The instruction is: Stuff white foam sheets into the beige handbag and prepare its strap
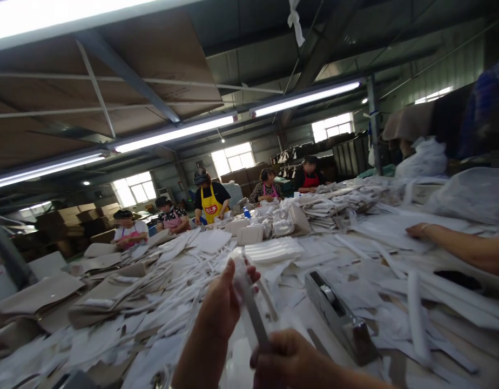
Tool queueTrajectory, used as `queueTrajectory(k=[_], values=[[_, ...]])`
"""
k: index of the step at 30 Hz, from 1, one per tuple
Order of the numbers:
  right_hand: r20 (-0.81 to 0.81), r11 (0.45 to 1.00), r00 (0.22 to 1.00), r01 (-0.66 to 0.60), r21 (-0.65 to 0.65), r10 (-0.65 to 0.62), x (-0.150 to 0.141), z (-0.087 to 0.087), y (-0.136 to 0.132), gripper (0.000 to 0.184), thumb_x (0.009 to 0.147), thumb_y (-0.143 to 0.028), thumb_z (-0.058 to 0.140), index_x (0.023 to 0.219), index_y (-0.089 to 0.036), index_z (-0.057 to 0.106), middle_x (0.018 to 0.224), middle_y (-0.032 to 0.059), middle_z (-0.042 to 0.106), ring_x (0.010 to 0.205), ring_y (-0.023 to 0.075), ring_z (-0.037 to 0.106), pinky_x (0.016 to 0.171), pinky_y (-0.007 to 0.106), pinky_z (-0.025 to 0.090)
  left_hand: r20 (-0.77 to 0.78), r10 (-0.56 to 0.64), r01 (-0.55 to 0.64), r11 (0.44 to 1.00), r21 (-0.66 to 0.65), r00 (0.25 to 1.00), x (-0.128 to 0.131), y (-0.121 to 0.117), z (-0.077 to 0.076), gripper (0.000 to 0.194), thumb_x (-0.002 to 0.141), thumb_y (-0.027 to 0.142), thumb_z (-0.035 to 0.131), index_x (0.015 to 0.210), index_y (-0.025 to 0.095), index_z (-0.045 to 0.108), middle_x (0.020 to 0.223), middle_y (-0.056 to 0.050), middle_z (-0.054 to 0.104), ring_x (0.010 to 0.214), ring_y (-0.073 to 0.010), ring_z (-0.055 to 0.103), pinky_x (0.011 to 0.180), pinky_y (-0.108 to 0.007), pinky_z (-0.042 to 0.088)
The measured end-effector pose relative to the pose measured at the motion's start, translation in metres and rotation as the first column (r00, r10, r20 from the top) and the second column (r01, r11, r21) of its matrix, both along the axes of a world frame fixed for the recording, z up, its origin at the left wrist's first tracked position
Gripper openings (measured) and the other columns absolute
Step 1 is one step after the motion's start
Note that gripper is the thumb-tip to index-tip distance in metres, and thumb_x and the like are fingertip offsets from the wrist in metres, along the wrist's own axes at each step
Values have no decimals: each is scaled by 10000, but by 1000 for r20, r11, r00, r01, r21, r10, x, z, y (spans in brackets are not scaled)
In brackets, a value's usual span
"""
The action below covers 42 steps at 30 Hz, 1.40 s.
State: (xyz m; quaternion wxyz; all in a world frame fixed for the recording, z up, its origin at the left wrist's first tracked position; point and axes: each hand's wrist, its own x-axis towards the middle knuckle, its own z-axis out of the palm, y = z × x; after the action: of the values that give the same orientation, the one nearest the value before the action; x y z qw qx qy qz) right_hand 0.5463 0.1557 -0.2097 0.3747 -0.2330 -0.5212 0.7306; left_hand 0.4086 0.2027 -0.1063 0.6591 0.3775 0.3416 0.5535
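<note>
A grey strap (253, 312) runs between my two hands, with pale white wrapping at its upper end. My left hand (225, 294) is closed round that wrapped upper end, thumb and fingers on either side. Lower down, my right hand (288, 356) grips the strap's near end, slightly blurred. Just to the right stands a grey tape dispenser (338, 316). Beyond my left hand lies a stack of white padded strips (272, 249). Which material wraps the strap I cannot make out for sure.
White sheets and strips cover the table, with beige bag pieces (34, 292) at left. Another person's arm (464, 246) reaches in from the right, near a clear plastic bag (472, 194). Several people sit or stand along the far side, one in a yellow apron (212, 205).
</note>
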Motion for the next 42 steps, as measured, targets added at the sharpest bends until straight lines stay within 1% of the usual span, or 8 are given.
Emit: queueTrajectory(k=[9,13,18,22,26,31,38,42], values=[[53,940,939,338,49,-340,26,29,25,412,655,-522,854,770,-144,738,693,24,707,658,157,600,684,301,469,-344,-22,-8,996,-86,939,-8,-59,-89,577,728,630,805,988,120,736,915,-61,649,646,-73,505,509,-178,303],[69,940,938,336,55,-339,15,25,20,444,637,-538,862,832,-150,768,771,32,727,706,169,610,696,304,475,-422,33,-26,999,22,906,-9,-68,-95,639,735,638,785,1123,134,726,751,0,579,598,-77,432,525,-200,306],[90,969,970,214,121,-225,4,24,1,506,671,-613,817,845,-141,766,803,66,696,747,215,626,670,332,498,-626,121,31,973,227,770,-5,-74,-94,428,843,545,699,725,134,714,530,40,468,515,-83,354,513,-229,277],[106,809,826,504,302,-554,12,8,-21,541,736,-689,741,905,-176,758,929,84,689,923,240,615,732,313,490,-623,291,-134,948,287,726,-6,-88,-87,284,855,405,711,713,162,748,502,37,462,502,-100,358,512,-227,333],[194,939,951,279,-203,-240,15,-17,-47,665,785,-826,559,775,-170,669,507,-49,458,415,77,320,424,227,224,-631,448,-253,891,377,634,-11,-104,-83,142,818,353,762,837,224,818,551,5,541,530,-135,435,516,-232,395],[31,843,984,169,-511,-178,5,-25,-54,456,754,-627,687,718,-194,548,510,-77,426,412,50,242,409,197,111,-611,369,-142,911,388,700,-2,-120,-94,251,826,460,749,756,230,825,576,-28,601,457,-111,436,466,-240,376],[190,940,961,244,-240,-201,10,-23,-44,371,770,-552,672,730,-213,526,479,-100,365,408,59,180,417,244,106,-549,246,-166,967,191,799,-6,-133,-104,548,773,713,704,856,180,802,442,8,503,409,-89,399,444,-213,358],[384,952,872,259,164,-303,12,-28,-42,412,887,-558,517,668,-210,534,517,-40,444,481,110,359,483,267,264,-546,202,-146,979,145,813,-10,-133,-104,553,774,700,705,765,152,781,415,24,457,403,-76,355,423,-203,320]])
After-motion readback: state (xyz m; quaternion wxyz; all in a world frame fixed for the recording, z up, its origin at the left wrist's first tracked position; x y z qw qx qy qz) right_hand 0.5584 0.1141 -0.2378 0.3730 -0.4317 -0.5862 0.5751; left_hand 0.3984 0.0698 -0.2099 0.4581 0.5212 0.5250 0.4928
